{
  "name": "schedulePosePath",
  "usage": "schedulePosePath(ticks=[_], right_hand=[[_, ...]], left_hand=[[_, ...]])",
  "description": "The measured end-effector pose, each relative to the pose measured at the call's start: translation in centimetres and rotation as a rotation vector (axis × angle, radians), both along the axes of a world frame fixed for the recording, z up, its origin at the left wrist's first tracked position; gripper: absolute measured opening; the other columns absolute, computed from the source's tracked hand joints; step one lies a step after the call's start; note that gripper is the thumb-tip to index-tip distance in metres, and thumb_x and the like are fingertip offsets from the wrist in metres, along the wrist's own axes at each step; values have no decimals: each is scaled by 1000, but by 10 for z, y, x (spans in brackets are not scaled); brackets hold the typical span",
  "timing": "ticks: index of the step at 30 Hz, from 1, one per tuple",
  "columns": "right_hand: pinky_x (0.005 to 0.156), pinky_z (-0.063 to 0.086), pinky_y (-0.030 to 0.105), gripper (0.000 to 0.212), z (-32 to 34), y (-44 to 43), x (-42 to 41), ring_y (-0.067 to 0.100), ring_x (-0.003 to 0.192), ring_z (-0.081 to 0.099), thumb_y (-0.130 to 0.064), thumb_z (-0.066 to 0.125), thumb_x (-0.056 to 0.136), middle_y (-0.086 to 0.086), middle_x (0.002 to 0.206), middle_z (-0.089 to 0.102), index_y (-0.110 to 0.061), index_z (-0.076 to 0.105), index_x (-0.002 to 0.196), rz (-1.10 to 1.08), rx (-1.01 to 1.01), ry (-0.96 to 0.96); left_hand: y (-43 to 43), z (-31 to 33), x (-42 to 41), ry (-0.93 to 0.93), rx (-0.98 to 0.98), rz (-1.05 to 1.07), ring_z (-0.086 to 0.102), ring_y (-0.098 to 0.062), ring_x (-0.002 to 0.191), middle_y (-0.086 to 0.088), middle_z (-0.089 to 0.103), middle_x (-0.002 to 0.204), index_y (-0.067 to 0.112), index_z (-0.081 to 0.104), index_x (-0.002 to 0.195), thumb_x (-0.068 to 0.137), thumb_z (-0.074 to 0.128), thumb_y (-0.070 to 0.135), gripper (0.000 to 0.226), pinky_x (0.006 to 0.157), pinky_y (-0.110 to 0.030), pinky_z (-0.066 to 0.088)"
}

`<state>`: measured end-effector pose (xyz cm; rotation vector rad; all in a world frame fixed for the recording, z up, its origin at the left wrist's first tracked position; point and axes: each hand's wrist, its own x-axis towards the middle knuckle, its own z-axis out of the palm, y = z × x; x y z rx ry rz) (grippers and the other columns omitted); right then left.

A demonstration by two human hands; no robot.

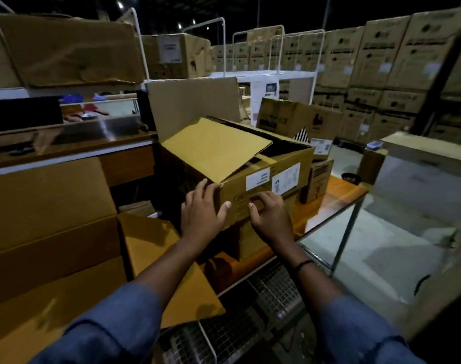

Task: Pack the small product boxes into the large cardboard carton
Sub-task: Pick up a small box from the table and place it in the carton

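Person at the orange counter (334, 190), both hands on the large carton (305, 166). The carton sits toward the counter's left end, w/ its front wall facing the near edge. Top is open: rear flap (192, 103) stands upright, and the left flap (213, 148) is folded down over the opening at a tilt. Inside is dark, so can't tell what's in it. There are two white labels (286, 178) on the front wall.

Left hand (201, 211) grips the carton's near-left corner, w/ fingers round the side wall and thumb flat on the front. Right hand (270, 216) is on the front wall, fingers bent w/ tips against the cardboard and thumb sticking out. Can't tell if it has any real hold. There's a black band (304, 264) on that wrist, and both arms have blue sleeves.

Small product box (320, 179) stands on the counter just beside the carton's right end, touching or nearly. A bigger printed box (297, 116) is behind it toward the far edge.

Left of the counter is a big plain brown box (48, 206), w/ an open flap (158, 248) lying under the left forearm. Wire mesh (271, 290) is below the counter's near edge. Stacked cartons (382, 61) fill the back of the room.
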<state>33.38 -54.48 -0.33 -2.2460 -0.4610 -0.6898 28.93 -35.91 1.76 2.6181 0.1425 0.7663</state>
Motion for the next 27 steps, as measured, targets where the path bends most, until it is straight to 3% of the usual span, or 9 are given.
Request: schedulePosePath(ticks=[4,9,16,22,27], right_hand=[[94,52,44,27,15,-1,29,22,114,54,-28,63,96,2,117,66,-18,67,121,14,-17,-6],[100,47,41,33,27,-1,69,22,122,51,-28,66,95,4,125,63,-19,65,126,-14,-71,-46],[113,33,54,38,26,12,121,29,128,49,-31,51,92,9,127,61,-14,66,123,18,-77,-107],[108,37,52,32,19,18,138,26,115,53,-26,43,88,5,114,61,-12,64,109,136,-67,-189],[104,38,49,31,8,16,142,28,115,54,-24,45,90,6,116,62,-11,66,110,166,-55,-252]], left_hand=[[-1,-3,31,-32,-84,-5,39,-31,142,-4,35,159,26,42,146,93,66,54,65,110,-50,40],[7,1,68,-94,-29,-12,33,-28,145,1,41,158,29,50,143,91,65,59,62,113,-51,37],[9,14,108,-143,29,-4,40,-25,142,5,49,152,35,51,140,87,55,75,67,109,-54,38],[3,11,118,-220,-52,18,35,-24,147,4,41,159,36,52,139,85,52,74,65,110,-54,33],[4,0,113,-252,-64,29,39,-27,145,3,49,155,35,62,134,87,53,75,62,110,-53,37]])
